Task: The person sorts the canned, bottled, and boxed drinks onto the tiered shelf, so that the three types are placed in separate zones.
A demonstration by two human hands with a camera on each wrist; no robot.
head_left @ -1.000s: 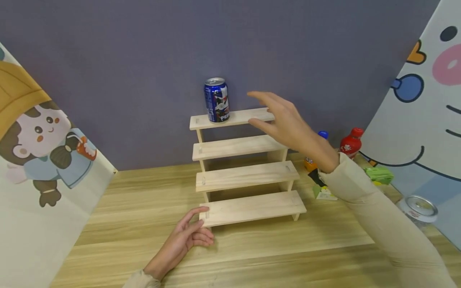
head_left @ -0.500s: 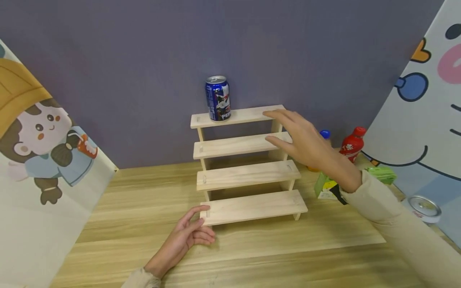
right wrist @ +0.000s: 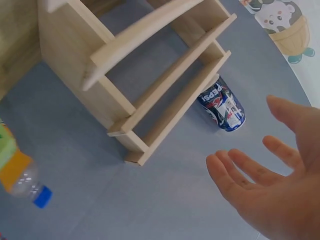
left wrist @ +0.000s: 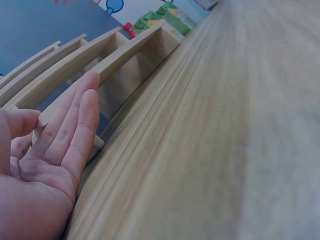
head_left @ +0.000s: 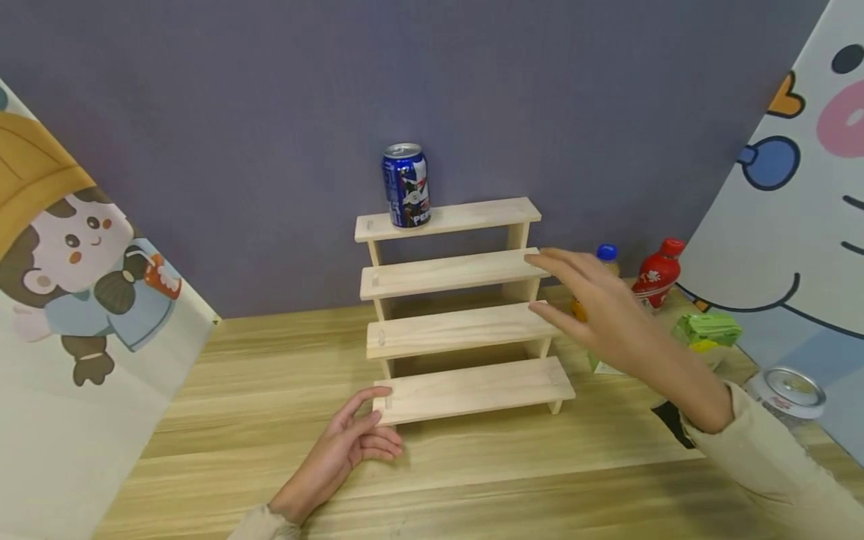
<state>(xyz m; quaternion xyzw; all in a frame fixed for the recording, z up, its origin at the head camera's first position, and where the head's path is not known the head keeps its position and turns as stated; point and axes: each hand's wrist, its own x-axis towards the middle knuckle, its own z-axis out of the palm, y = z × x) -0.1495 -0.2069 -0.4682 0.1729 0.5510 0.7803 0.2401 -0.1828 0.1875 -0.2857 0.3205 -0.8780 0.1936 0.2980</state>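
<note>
A four-step wooden display shelf (head_left: 466,326) stands against the grey back wall. At the left end of its lowest step, my left hand (head_left: 340,450) pinches the board between thumb and forefinger; the other fingers stretch out past the board's end in the left wrist view. Upright on the left part of the top step is a blue Pepsi can (head_left: 406,187). My right hand (head_left: 614,315) is in the air at the shelf's right side, holding nothing, its fingers spread from the thumb. The right wrist view shows the can well apart from those fingers.
Right of the shelf stand a blue-capped orange drink bottle (head_left: 607,255), a red bottle (head_left: 658,274), a green carton (head_left: 707,330) and a silver-topped can (head_left: 788,390). The right forearm (head_left: 749,442) reaches across in front of them. Printed panels (head_left: 763,225) close the sides.
My right hand has drawn away from the top step, down and to the right. The left hand keeps its place on the lowest step, and the Pepsi can stays put.
</note>
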